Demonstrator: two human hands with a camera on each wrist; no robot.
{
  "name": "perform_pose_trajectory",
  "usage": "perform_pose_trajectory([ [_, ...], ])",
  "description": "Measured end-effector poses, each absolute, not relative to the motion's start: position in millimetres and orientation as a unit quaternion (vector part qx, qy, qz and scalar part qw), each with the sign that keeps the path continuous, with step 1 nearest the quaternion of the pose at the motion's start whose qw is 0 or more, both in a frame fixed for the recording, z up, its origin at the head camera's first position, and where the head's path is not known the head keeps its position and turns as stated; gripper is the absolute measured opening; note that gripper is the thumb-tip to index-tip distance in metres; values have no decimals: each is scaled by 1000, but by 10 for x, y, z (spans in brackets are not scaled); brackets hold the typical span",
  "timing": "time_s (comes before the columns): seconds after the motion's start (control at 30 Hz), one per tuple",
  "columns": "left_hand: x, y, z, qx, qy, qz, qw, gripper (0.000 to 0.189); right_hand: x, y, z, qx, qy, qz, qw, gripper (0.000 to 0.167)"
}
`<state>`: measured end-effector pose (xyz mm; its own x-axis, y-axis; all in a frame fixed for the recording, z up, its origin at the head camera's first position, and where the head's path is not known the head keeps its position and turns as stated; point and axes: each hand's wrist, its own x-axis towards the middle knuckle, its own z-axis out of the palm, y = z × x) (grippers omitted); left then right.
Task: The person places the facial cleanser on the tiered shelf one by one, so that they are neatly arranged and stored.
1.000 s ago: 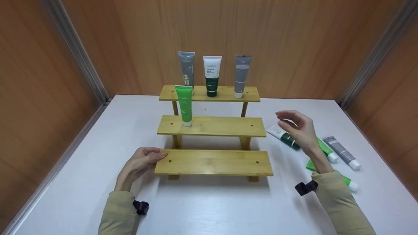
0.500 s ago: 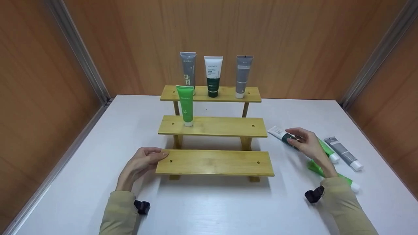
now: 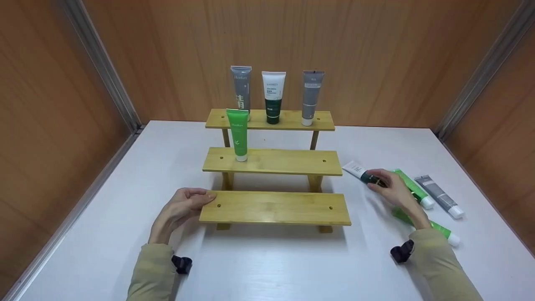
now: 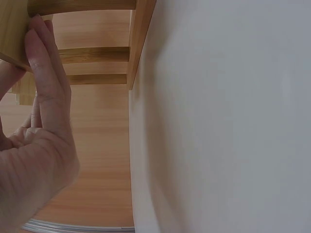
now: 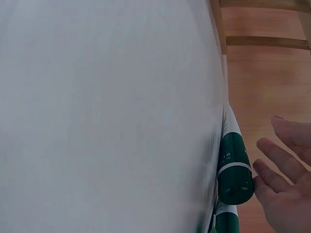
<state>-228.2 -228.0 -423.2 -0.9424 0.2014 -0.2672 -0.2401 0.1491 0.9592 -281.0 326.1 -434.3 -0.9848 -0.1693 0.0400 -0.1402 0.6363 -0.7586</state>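
A three-tier wooden display stand stands on the white table. My left hand grips the left end of its lowest board, thumb on top, fingers underneath in the left wrist view. To the right of the stand lies a white and dark green squeeze tube. My right hand is lowered over that tube's capped end, thumb and fingers apart on either side. In the right wrist view the same tube shows a gap from most of the fingers, with the little finger close by the cap.
Upright on the stand are a grey-blue tube, a white and green tube, a grey tube and a bright green tube. Around my right wrist lie green tubes and a grey tube. Wooden walls enclose the table.
My right hand has come down from above the table to the white and dark green tube's capped end. My left hand stays on the lowest board, and the tubes have not moved.
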Motion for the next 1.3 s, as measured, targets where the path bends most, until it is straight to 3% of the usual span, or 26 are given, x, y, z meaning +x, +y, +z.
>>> perform_pose_trajectory([
  [0.43,-2283,-2281,-4235,-11,734,657,170,46,-2835,3240,-4313,-63,931,-357,49,57],
  [0.77,-2279,-2284,-4226,17,727,663,177,55,-2839,3210,-4285,-27,943,-323,75,56],
  [1.3,-2280,-2282,-4222,12,733,658,173,51,-2745,3219,-4312,-42,945,-320,47,51],
])
